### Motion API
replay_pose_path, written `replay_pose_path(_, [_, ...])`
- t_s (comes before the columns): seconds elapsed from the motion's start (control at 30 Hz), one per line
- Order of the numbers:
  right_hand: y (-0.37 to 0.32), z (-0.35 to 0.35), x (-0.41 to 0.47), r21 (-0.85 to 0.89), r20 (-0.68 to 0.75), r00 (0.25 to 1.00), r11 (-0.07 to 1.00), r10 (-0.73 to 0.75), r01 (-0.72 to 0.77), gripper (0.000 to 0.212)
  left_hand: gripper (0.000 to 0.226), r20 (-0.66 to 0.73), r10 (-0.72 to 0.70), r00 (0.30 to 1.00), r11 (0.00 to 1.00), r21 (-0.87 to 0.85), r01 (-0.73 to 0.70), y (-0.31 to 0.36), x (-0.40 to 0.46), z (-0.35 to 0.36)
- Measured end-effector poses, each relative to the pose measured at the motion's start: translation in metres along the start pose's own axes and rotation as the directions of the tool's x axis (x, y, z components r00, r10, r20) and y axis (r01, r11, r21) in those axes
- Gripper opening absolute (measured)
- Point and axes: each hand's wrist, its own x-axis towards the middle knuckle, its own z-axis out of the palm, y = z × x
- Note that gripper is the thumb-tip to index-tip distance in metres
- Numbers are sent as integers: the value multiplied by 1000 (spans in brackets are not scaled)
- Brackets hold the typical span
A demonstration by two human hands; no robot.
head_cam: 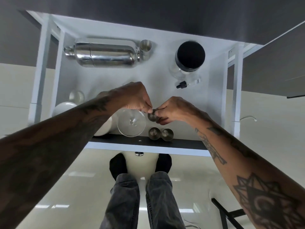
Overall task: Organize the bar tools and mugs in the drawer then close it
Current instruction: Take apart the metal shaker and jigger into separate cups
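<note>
Drawer: the white drawer [165, 76] is pulled out under a dark counter [165, 17], its dark front edge [148, 142] nearest the person.
Left hand: the left hand [135, 98] reaches in over the middle of the drawer, its fingers [148, 109] narrowed to a pinch on the rim of a small metal cup [153, 116].
Right hand: the right hand [171, 109] meets the left, its fingers [160, 119] closed around the same small metal cup from the other side; the cup is held above the drawer floor.
Steel cups at front: two more small steel cups [160, 133] stand side by side, touching, against the front edge, just below the held cup.
Cocktail glass: a clear stemmed glass [131, 123] stands beside those cups, to their left, partly under the left hand.
Mugs: white mugs [66, 109] sit along the left side of the drawer, partly hidden by the left forearm; how many cannot be told.
Shaker: a polished cocktail shaker [102, 54] lies on its side at the back left, with another steel cup [145, 47] just beside its right end.
Jar: a glass jar with a black lid [190, 55] stands at the back right.
Dropper bottle: a small clear dropper bottle [188, 83] lies on its side near the jar, in front of it.
Floor: pale glossy tiles [66, 179], with the person's grey trousers [140, 200] and dark socks below the drawer.
</note>
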Motion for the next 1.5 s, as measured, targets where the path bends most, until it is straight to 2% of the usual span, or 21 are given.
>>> replay_pose_path(0.2, [1,-10,-9,-70,116,991,996,62,-54,30,15,61,9,998,1000,-2,-9,-3,5,-1])
replay_pose_path(0.27, [-11,-16,-6,-155,43,999,988,-21,27,26,14,53,-5,999,1000,-25,6,-4,6,-5])
replay_pose_path(0.3, [-21,-19,-2,-282,-54,991,954,-126,106,25,13,31,-7,999,999,-49,8,-6,6,-9])
replay_pose_path(0.33, [-35,-22,5,-431,-166,954,888,-250,157,26,13,-3,-6,1000,997,-74,6,-8,6,-12])
replay_pose_path(0.4, [-66,-24,22,-607,-354,778,760,-520,232,32,12,-98,-10,995,995,-96,1,-13,5,-19])
replay_pose_path(0.43, [-81,-25,33,-630,-388,697,726,-603,277,36,12,-150,-12,989,996,-95,-2,-16,4,-23])
replay_pose_path(0.47, [-93,-25,44,-661,-386,648,687,-656,302,38,12,-200,-8,980,996,-89,-10,-18,2,-26])
replay_pose_path(0.6, [-106,-17,77,-782,-381,607,593,-697,191,33,16,-387,62,920,997,-25,-77,-25,-7,-39])
replay_pose_path(0.7, [-96,-11,81,-791,-367,553,563,-748,238,35,20,-504,88,859,995,3,-100,-32,-16,-50])
replay_pose_path(0.8, [-88,-14,77,-789,-329,609,564,-722,242,39,23,-549,88,831,995,15,-95,-41,-16,-60])
replay_pose_path(0.9, [-68,-16,55,-734,-340,652,625,-677,266,31,24,-546,82,834,996,7,-93,-43,-18,-61])
replay_pose_path(1.03, [-17,0,7,-630,-303,741,709,-599,316,28,19,-471,66,879,998,12,-69,-35,-19,-49])
replay_pose_path(1.1, [5,6,-6,-582,-323,756,749,-570,316,23,19,-402,46,915,999,26,-39,-34,-15,-41])
replay_pose_path(1.2, [28,3,-17,-513,-379,782,816,-494,267,23,19,-370,-38,928,999,17,47,-36,-8,-30])
replay_pose_path(1.33, [50,5,-28,-480,-354,825,843,-440,243,23,20,-452,-103,886,991,27,129,-34,-4,-22])
replay_pose_path(1.43, [53,15,-32,-483,-309,831,829,-462,282,18,22,-528,-193,827,970,27,243,-36,-1,-19])
replay_pose_path(1.5, [53,20,-32,-468,-316,824,833,-471,296,19,24,-525,-244,815,953,28,303,-36,0,-15])
